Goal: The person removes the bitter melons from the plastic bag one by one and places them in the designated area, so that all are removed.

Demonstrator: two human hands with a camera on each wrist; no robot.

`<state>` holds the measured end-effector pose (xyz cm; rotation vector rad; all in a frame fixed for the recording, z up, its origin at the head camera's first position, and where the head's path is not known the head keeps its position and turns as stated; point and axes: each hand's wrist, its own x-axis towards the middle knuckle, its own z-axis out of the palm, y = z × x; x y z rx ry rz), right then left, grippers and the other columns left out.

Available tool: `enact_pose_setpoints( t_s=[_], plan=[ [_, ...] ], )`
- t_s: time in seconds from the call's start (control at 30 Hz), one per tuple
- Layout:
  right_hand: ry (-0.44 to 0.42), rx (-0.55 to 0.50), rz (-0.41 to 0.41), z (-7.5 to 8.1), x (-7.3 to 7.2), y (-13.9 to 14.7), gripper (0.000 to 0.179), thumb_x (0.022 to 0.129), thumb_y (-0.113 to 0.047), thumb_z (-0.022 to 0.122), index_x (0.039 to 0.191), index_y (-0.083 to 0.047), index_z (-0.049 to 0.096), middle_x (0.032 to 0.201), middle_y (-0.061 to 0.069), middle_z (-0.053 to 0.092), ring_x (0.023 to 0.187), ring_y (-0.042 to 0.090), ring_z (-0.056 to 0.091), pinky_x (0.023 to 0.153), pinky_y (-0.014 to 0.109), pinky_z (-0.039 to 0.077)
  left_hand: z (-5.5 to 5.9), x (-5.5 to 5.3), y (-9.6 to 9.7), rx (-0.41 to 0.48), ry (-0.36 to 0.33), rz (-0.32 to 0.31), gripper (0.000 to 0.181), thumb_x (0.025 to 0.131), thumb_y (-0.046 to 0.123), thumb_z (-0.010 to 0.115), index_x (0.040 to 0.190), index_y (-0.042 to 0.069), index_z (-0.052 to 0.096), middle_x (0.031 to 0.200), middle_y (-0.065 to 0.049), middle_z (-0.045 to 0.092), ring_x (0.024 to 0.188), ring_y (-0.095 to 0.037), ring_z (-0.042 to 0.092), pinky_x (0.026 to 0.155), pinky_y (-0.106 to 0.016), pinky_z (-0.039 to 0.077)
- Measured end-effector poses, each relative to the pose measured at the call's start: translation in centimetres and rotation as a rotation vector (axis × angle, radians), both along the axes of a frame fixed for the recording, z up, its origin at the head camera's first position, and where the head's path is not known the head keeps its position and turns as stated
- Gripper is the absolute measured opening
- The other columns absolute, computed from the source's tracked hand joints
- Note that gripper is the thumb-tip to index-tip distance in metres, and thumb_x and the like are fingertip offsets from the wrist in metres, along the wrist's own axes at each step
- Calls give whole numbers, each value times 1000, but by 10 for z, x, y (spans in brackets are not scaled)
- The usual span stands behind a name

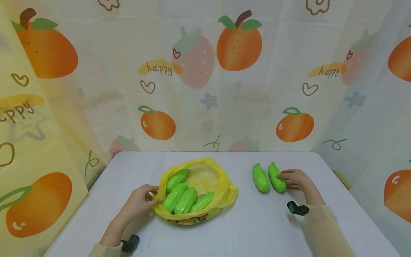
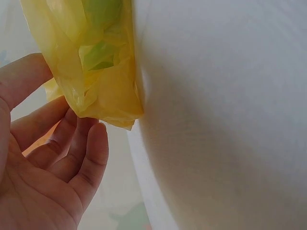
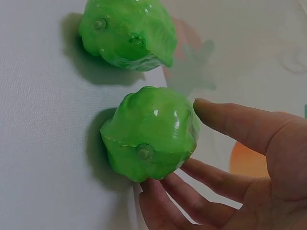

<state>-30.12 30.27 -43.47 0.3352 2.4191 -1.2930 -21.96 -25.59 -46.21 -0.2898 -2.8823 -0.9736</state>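
passage: between yellow bag and loose gourds | obstacle: bag rim

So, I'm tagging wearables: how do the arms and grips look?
Left sleeve and right sleeve are pale beige. Left wrist device and right wrist device are black, the latter partly teal. Left grip and right grip are ungloved.

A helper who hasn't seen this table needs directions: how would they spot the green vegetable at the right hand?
On the white table, find the yellow bag and look to its right. Outside the bag sits a loose green vegetable, and just past it, farther from the bag, is the target vegetable. Unlike its neighbour, it has the right hand touching it.
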Motion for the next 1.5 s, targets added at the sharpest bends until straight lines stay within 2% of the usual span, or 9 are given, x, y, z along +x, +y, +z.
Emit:
enact_pose_setpoints(
  t_s=[0.2, 0.4, 0.8, 1.2, 1.5],
  plan=[
    [15, 3, -17, 6, 7, 2, 72, 91, -34, 62, 140, 10, 33, 136, 30, 41, 115, 38, 54, 92, 43, 49, 0, 0, 0, -2, -3, -1, 47, 78, 28, 78, 116, 3, 66, 98, -2, 66, 75, -9, 56, 62, -22, 46],
    [31, 5, -10, 13, 11, 7, 69, 95, -35, 56, 141, 10, 30, 140, 31, 37, 119, 40, 50, 93, 43, 49, 0, -1, -1, -5, -11, -1, 46, 78, 27, 77, 116, 4, 66, 97, -1, 65, 75, -9, 55, 62, -22, 46],
    [110, 38, -14, 33, 27, 3, 75, 93, -43, 57, 143, 7, 31, 144, 32, 30, 122, 41, 48, 93, 41, 49, -2, -1, -4, -7, 2, 0, 45, 78, 26, 78, 116, 5, 66, 97, -1, 66, 76, -9, 56, 63, -22, 46],
    [237, 67, 31, 47, 39, -12, 75, 92, -47, 56, 140, 7, 36, 138, 33, 42, 120, 41, 51, 94, 43, 48, -2, -1, -3, -7, -3, -4, 45, 78, 27, 77, 116, 5, 66, 98, -1, 66, 76, -9, 55, 62, -23, 46],
    [307, 59, 66, 56, 46, -37, 64, 93, -37, 58, 138, 6, 40, 133, 32, 48, 117, 41, 53, 94, 47, 48, -4, -2, -3, -14, 3, -8, 46, 78, 28, 77, 116, 4, 66, 95, 0, 65, 75, -9, 55, 62, -22, 45]
  ],
)
